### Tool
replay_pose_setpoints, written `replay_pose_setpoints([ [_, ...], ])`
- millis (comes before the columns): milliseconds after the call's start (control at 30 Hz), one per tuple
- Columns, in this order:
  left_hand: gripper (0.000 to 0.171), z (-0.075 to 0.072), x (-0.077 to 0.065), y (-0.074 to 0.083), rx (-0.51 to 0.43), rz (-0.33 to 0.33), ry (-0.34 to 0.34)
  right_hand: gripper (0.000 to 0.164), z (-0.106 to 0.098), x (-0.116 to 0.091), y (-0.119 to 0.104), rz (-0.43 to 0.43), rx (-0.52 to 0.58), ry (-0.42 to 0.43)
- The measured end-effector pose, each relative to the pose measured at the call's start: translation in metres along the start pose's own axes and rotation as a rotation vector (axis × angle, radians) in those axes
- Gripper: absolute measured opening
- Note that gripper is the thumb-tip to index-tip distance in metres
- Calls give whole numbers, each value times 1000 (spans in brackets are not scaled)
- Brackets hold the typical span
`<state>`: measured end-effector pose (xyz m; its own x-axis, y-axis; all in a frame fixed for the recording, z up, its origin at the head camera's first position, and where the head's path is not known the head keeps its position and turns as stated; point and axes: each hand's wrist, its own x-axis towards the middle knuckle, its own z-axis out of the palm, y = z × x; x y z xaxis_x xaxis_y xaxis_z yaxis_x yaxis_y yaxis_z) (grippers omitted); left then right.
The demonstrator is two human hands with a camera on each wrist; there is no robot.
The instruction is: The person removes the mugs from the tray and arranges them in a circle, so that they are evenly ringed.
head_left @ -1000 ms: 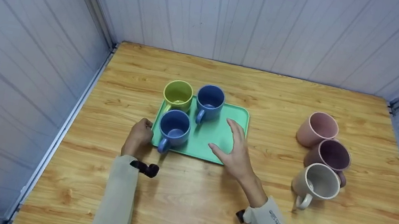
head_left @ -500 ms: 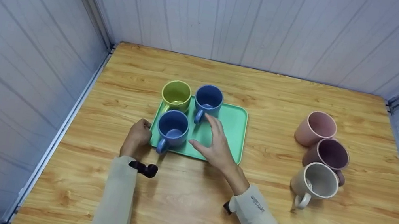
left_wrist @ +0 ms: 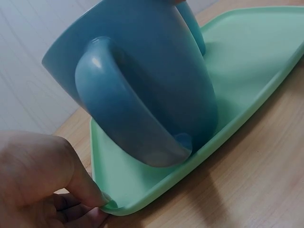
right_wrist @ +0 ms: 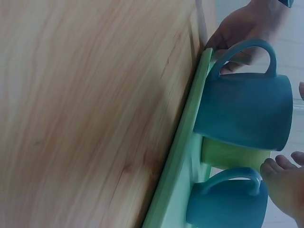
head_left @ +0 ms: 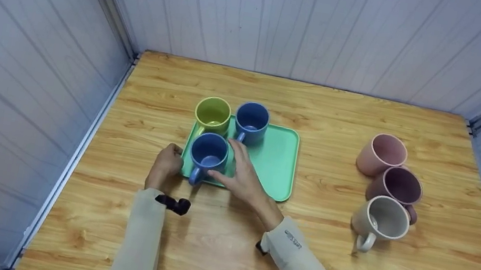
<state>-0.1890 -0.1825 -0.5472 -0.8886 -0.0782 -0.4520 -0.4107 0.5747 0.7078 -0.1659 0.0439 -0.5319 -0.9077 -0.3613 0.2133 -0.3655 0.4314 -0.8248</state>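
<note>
A green tray [head_left: 274,164] lies on the table and bears two blue mugs and a yellow-green mug [head_left: 213,114]. My left hand [head_left: 169,160] pinches the tray's near left corner, thumb over the rim in the left wrist view. The front blue mug [head_left: 208,154] stands near that corner, its handle [left_wrist: 128,114] pointing toward me. Beside it is my right hand [head_left: 241,176], thumb and fingers spread apart at the mug's right side. The second blue mug [head_left: 252,120] stands behind, next to the yellow-green one.
On the right of the wooden table [head_left: 221,257] a pink mug [head_left: 382,156], a dark mauve mug [head_left: 396,186] and a cream mug [head_left: 381,220] stand close together. White panels [head_left: 259,17] wall the table at the back and both sides.
My right hand has moved left over the tray, from its right part to the front blue mug. The left hand keeps its hold on the corner, and the mugs stay put.
</note>
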Motion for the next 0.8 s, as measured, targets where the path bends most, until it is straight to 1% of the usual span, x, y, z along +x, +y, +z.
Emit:
replay_pose_setpoints([
  [233,39,1,0,0,20,26,17,92,5,7,0,-11,-17,-29],
  [400,36,1,0,0,4,14,23,97,10,13,0,1,-15,-46],
  [533,36,2,0,1,15,27,36,101,12,18,-2,44,-27,-75],
  [667,35,2,1,1,4,23,38,106,13,20,-3,95,-39,-96],
  [800,36,2,1,0,-5,9,26,108,13,21,-4,126,-45,-103],
])
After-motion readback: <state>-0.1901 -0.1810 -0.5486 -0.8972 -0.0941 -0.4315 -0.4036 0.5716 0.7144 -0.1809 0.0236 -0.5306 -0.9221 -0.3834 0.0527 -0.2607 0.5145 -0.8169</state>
